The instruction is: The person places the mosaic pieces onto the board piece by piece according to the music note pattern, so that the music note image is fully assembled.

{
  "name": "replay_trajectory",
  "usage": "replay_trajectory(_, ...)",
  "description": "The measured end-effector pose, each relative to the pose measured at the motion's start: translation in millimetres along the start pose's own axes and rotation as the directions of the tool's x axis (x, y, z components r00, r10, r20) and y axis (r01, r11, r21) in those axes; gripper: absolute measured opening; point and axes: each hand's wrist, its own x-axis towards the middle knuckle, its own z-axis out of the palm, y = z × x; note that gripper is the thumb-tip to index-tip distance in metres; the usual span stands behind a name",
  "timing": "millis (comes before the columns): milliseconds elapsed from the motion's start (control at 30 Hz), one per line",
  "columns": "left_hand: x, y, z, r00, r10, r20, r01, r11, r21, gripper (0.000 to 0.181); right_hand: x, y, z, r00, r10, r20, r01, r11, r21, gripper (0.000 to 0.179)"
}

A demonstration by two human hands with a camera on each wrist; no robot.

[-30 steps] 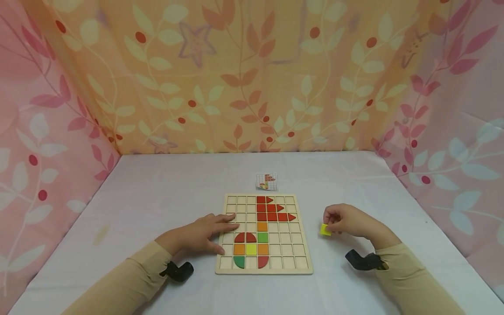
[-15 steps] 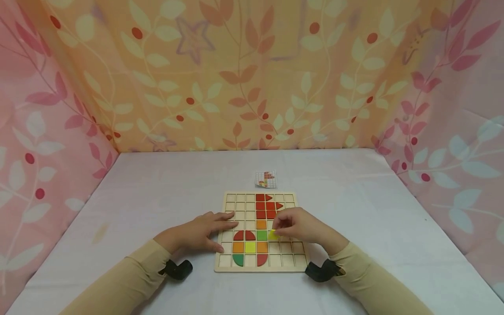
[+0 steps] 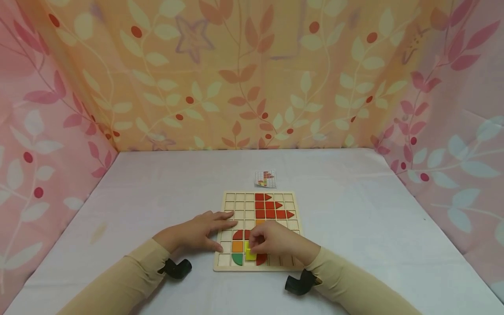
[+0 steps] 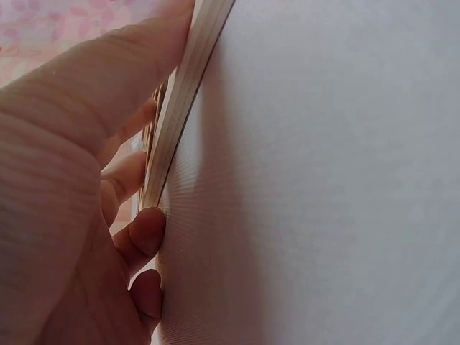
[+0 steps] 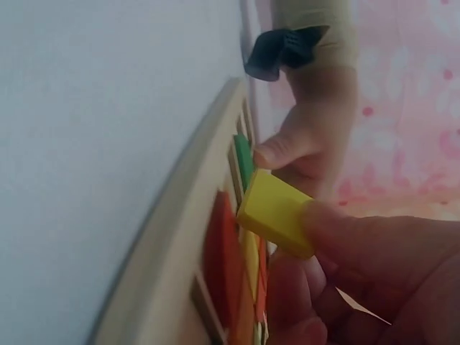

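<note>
In the head view, a wooden grid board lies on the white cloth with coloured tiles set in its squares. My right hand is over the lower part of the board and pinches a yellow square tile between thumb and fingers. That yellow tile is tilted above the board in the right wrist view. It is between a green rounded tile and a red rounded tile of the bottom row. My left hand rests spread at the board's left edge, fingertips touching it. The right hand covers several tiles.
A small printed card with a coloured grid pattern lies just behind the board. Red tiles fill part of the upper rows. Patterned fabric walls enclose the table's back and sides. A black wrist device hangs by the right sleeve.
My right hand has carried the yellow tile from the cloth right of the board leftward across it to the bottom row. The left hand stays at the board's left edge.
</note>
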Motion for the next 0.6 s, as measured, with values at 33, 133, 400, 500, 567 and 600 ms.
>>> replay_trajectory(33, -0.2, 0.2, -0.3, 1.000, 0.005, -0.001, -0.005, 1.000, 0.002, 0.074, 0.9, 0.2, 1.8, 1.000, 0.001, 0.004, -0.001, 1.000, -0.005, 0.015)
replay_trajectory(133, -0.1, 0.3, -0.4, 1.000, 0.007, 0.001, -0.007, 1.000, 0.005, 0.074, 1.9, 0.6, 5.6, 1.000, 0.019, 0.010, -0.019, 1.000, -0.010, 0.014)
replay_trajectory(400, -0.4, 1.0, -0.3, 1.000, 0.023, -0.002, -0.023, 1.000, 0.010, 0.074, -0.1, -2.8, 10.8, 0.999, 0.049, 0.025, -0.049, 0.999, 0.009, 0.016)
replay_trajectory(500, -0.6, 1.0, -0.4, 1.000, 0.024, -0.003, -0.024, 1.000, 0.012, 0.074, -0.1, -5.1, 11.5, 0.998, 0.062, 0.022, -0.062, 0.998, 0.019, 0.017)
replay_trajectory(567, -0.7, 1.1, -0.6, 1.000, 0.023, -0.005, -0.023, 1.000, 0.009, 0.074, 0.3, -6.1, 11.8, 0.997, 0.071, 0.014, -0.071, 0.997, 0.015, 0.017)
replay_trajectory(600, -0.7, 1.2, -0.9, 1.000, 0.024, -0.006, -0.024, 1.000, 0.010, 0.074, 0.4, -6.6, 11.9, 0.997, 0.076, 0.008, -0.076, 0.997, 0.011, 0.017)
